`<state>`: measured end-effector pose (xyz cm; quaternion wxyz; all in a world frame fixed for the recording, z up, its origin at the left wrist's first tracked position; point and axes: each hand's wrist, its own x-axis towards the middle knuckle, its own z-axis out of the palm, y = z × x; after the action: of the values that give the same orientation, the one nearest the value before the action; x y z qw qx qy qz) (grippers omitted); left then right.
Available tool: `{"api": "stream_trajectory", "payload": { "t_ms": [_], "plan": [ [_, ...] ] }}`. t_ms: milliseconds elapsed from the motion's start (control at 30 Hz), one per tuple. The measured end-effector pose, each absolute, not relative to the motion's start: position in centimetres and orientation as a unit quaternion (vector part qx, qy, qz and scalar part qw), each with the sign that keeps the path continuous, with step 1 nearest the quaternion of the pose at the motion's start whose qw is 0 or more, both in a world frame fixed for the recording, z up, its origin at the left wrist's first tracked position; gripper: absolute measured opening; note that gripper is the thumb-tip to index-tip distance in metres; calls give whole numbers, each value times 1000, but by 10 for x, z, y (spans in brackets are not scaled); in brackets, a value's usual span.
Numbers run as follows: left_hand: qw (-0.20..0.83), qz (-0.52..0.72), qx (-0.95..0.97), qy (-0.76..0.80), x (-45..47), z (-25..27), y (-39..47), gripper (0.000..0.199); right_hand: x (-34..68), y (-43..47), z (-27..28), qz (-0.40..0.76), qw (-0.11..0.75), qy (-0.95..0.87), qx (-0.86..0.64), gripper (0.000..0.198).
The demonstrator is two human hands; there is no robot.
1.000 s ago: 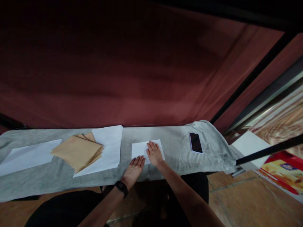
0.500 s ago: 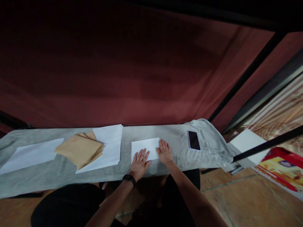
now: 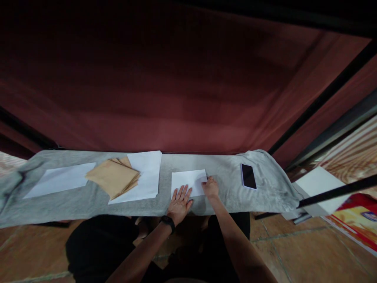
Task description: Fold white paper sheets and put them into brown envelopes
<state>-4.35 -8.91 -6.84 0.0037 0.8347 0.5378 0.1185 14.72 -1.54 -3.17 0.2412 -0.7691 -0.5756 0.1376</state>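
A small white sheet of paper [image 3: 188,177] lies flat on the grey cloth in front of me. My left hand [image 3: 179,203] rests on its lower left part, palm down, fingers spread. At the right edge of the sheet is my right hand [image 3: 211,187], its fingers curled in and the thumb on the paper, gripping that edge. To the left, several brown paper envelopes [image 3: 113,177] overlap a stack of larger white paper [image 3: 150,173].
Grey cloth [image 3: 226,200] covers the narrow table. A phone [image 3: 249,176] lies to the right, and another white sheet [image 3: 60,181] at the far left. A dark red panel [image 3: 176,129] rises behind. A white box [image 3: 319,188] and a red and yellow package [image 3: 357,220] are beyond the right end.
My right hand has gone from flat with fingers stretched to curled at the sheet's right edge. My left hand stays flat on the paper. The view has shifted slightly.
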Motion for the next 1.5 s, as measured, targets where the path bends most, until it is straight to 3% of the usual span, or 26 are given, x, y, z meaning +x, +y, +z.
{"api": "stream_trajectory", "payload": {
  "t_ms": [133, 300, 400, 600, 767, 867, 1000, 1167, 1300, 1500],
  "plan": [
    [16, 152, 826, 542, -45, -66, -88, 62, 154, -3, -11, 185, 268, -607, -725, 18],
    [61, 277, 729, 623, -59, -48, -69, 64, 164, 10, 50, 166, 349, -645, -660, 28],
    [91, 353, 664, 653, -77, -35, -53, 63, 167, 0, 73, 93, 391, -743, -535, 28],
    [131, 386, 646, 645, -106, -30, -35, 56, 159, -52, 16, 91, 199, -871, -440, 34],
    [161, 224, 812, 514, -74, -34, -20, 53, 160, -77, -39, 116, 169, -878, -432, 43],
    [175, 108, 869, 450, -39, -36, -5, 51, 162, -79, -50, 112, 169, -882, -424, 51],
    [173, 54, 883, 433, -17, -39, 20, 51, 162, -78, -56, 94, 186, -893, -400, 55],
    [164, 79, 864, 469, -49, -42, 30, 52, 164, -79, -57, 85, 193, -895, -393, 55],
    [194, 147, 837, 490, -94, -47, -9, 50, 166, -79, -54, 89, 192, -892, -399, 51],
    [249, 237, 821, 455, -119, -51, -74, 76, 153, -84, -45, 110, 183, -897, -387, 47]
  ]
}}
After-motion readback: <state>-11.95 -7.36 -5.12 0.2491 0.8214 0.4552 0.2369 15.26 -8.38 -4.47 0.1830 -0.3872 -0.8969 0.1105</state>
